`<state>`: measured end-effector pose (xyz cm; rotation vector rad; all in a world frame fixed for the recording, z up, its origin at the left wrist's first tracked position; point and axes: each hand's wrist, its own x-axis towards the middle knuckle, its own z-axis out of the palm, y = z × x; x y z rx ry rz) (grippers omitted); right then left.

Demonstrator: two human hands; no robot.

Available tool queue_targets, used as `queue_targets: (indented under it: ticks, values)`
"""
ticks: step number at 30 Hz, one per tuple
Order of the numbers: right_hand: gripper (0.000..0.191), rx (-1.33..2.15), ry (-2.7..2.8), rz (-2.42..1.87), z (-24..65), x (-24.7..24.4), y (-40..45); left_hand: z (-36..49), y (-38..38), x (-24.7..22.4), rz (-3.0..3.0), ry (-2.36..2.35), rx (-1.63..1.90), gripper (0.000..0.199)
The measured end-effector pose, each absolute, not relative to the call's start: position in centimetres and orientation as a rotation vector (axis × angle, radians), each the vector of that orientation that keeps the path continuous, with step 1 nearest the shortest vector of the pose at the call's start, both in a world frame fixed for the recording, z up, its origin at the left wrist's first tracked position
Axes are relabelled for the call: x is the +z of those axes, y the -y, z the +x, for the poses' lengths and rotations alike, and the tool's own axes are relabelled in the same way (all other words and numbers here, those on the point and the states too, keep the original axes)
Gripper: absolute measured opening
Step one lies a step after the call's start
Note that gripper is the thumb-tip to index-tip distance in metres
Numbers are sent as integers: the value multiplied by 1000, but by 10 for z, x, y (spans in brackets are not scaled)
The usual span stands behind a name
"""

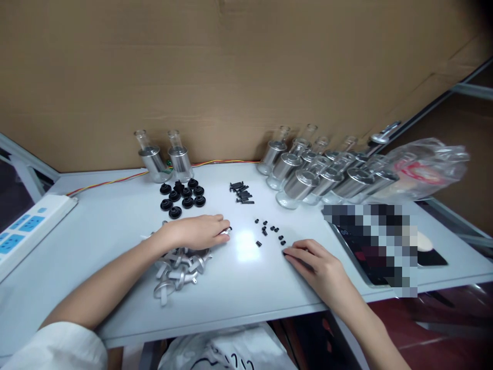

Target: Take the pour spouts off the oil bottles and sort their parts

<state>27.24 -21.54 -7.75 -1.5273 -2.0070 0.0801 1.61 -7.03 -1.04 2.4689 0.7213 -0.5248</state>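
Observation:
My left hand (202,231) is closed round a silvery metal piece (226,232), which shows only partly at the fingertips, with a dark bit at its end. Beneath and in front of that forearm lies a pile of silvery metal spout-like caps (181,277), partly hidden by the arm. My right hand (318,262) rests low over the table, thumb and fingers pinched on a small black piece (285,252). Just beyond its fingertips are several small black tubular pieces (265,232), scattered loosely.
Black round stoppers (187,202) lie grouped at the left, with black slender pieces (242,192) right of them. Glass bottles with metal sleeves (179,159) stand at the back left; more bottles (302,185) crowd the back right beside a plastic bag (427,169). A power strip (34,226) lies left.

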Motion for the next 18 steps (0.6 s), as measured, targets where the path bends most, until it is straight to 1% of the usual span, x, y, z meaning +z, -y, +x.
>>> queue_targets:
  ticks: [3,5,7,12,18]
  values:
    - [16,156,2038,-1484,267,-71,215,16,70,-12,2478,-713,-516,38]
    - [17,171,2037,-1470,264,-66,213,17,70,-12,2482,-712,-513,39]
    - [19,146,2053,-1453,261,-63,210,17,71,-11,2484,-716,-520,39]
    - [12,66,2151,-1430,259,-68,196,19,74,-7,2497,-731,-544,38]
    - [13,-48,2229,-1518,262,-71,178,19,75,-10,2512,-724,-524,38]
